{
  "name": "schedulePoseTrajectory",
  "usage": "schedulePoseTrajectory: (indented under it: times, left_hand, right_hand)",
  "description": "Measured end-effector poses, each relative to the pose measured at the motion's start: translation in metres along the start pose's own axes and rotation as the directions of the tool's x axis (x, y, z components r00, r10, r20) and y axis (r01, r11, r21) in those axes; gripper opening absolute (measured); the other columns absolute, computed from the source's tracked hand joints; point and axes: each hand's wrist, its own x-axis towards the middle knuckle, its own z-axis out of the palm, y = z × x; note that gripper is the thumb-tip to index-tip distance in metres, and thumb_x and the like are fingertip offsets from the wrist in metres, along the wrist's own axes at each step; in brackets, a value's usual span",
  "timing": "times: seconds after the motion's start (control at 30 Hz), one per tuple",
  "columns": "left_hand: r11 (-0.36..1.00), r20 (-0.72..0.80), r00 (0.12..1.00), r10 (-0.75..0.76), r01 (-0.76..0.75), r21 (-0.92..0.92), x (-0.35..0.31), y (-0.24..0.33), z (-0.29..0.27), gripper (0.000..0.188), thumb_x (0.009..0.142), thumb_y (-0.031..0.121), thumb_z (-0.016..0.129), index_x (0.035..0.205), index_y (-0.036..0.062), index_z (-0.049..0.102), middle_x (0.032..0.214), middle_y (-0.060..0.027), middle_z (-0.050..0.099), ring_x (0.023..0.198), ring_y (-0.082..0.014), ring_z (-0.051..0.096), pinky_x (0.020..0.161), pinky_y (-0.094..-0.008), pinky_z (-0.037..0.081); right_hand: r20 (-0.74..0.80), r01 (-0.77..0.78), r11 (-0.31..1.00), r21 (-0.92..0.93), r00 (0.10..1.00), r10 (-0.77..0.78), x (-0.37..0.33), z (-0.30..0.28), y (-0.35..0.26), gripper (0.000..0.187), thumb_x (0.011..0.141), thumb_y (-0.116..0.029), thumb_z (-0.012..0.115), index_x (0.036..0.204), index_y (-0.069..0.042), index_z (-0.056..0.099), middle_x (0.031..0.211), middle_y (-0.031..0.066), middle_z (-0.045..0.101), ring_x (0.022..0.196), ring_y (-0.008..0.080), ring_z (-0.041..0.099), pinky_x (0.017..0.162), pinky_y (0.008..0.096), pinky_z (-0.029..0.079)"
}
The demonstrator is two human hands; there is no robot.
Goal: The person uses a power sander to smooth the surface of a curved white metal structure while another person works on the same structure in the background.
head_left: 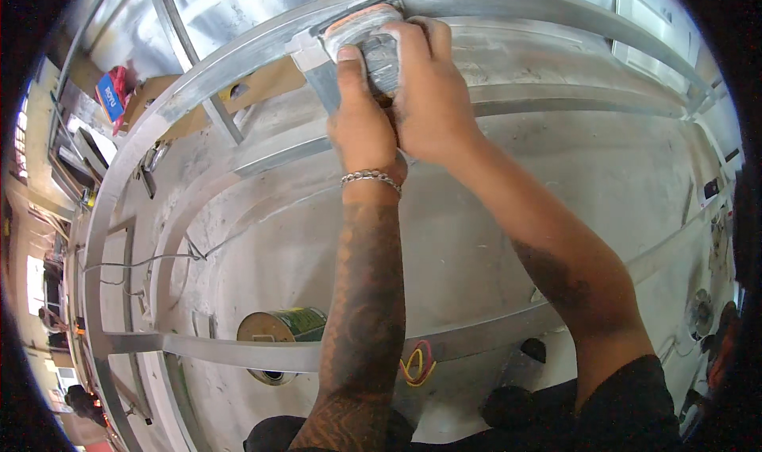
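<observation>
Both my hands are wrapped round a dust-covered sander point(382, 63), grey with an orange band along its far edge. My left hand point(359, 123) closes on its near left side, thumb along the body. On its right side my right hand point(432, 87) grips with bent fingers. The sander lies against the far curved rail of a grey metal frame point(524, 6), by a joint where an upright meets it. Its underside is hidden.
Lower rails point(246, 350) of the frame cross nearer to me. A metal can point(298, 325) lies beneath them, beside coloured wires point(417, 363). A thin cable point(147, 259) hangs over the left rails. Cardboard point(266, 87) and a blue package point(109, 95) are at the far left.
</observation>
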Motion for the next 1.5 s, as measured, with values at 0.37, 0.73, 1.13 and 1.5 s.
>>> schedulePoseTrajectory:
  times: [0.37, 0.73, 1.13, 1.5]
  left_hand:
    - [0.967, -0.001, 0.991, 0.133, -0.130, -0.219, 0.001, 0.014, -0.008, 0.069, 0.097, 0.064, 0.056, 0.118, -0.0011, 0.065, 0.097, -0.0081, 0.069, 0.084, -0.0202, 0.067, 0.076, -0.0346, 0.055]
    - [0.997, 0.071, 0.997, 0.019, -0.014, -0.070, -0.005, -0.001, 0.011, 0.059, 0.101, 0.058, 0.055, 0.127, 0.0057, 0.062, 0.116, -0.0068, 0.069, 0.102, -0.0215, 0.066, 0.092, -0.0369, 0.052]
    - [0.999, -0.063, 0.998, -0.027, 0.028, 0.021, 0.003, -0.013, -0.002, 0.072, 0.096, 0.059, 0.062, 0.118, -0.0096, 0.065, 0.105, -0.0112, 0.068, 0.089, -0.0192, 0.064, 0.079, -0.0350, 0.053]
    - [0.956, 0.032, 0.998, 0.060, -0.048, -0.288, 0.010, -0.001, -0.046, 0.073, 0.098, 0.067, 0.051, 0.130, 0.0021, 0.060, 0.118, -0.0082, 0.067, 0.103, -0.0213, 0.065, 0.089, -0.0376, 0.054]
  right_hand:
    - [0.114, 0.011, 0.997, 0.072, 0.993, -0.019, 0.014, 0.008, -0.026, 0.041, 0.084, -0.007, 0.066, 0.122, -0.007, 0.051, 0.130, 0.0247, 0.047, 0.117, 0.0481, 0.057, 0.090, 0.0554, 0.055]
    - [-0.004, -0.034, 0.999, -0.006, 0.999, 0.034, 0.004, -0.010, 0.000, 0.056, 0.079, -0.005, 0.071, 0.130, -0.008, 0.048, 0.134, 0.0233, 0.046, 0.113, 0.0493, 0.060, 0.090, 0.0545, 0.055]
    - [0.009, -0.029, 0.999, -0.025, 1.000, 0.029, -0.008, 0.001, 0.006, 0.060, 0.078, -0.001, 0.071, 0.133, -0.005, 0.047, 0.135, 0.0263, 0.045, 0.109, 0.0516, 0.061, 0.088, 0.0562, 0.055]
    - [0.136, 0.067, 0.997, -0.040, 0.989, -0.061, -0.003, 0.041, -0.030, 0.051, 0.082, -0.002, 0.067, 0.131, -0.012, 0.053, 0.138, 0.0173, 0.046, 0.118, 0.0445, 0.059, 0.091, 0.0519, 0.055]
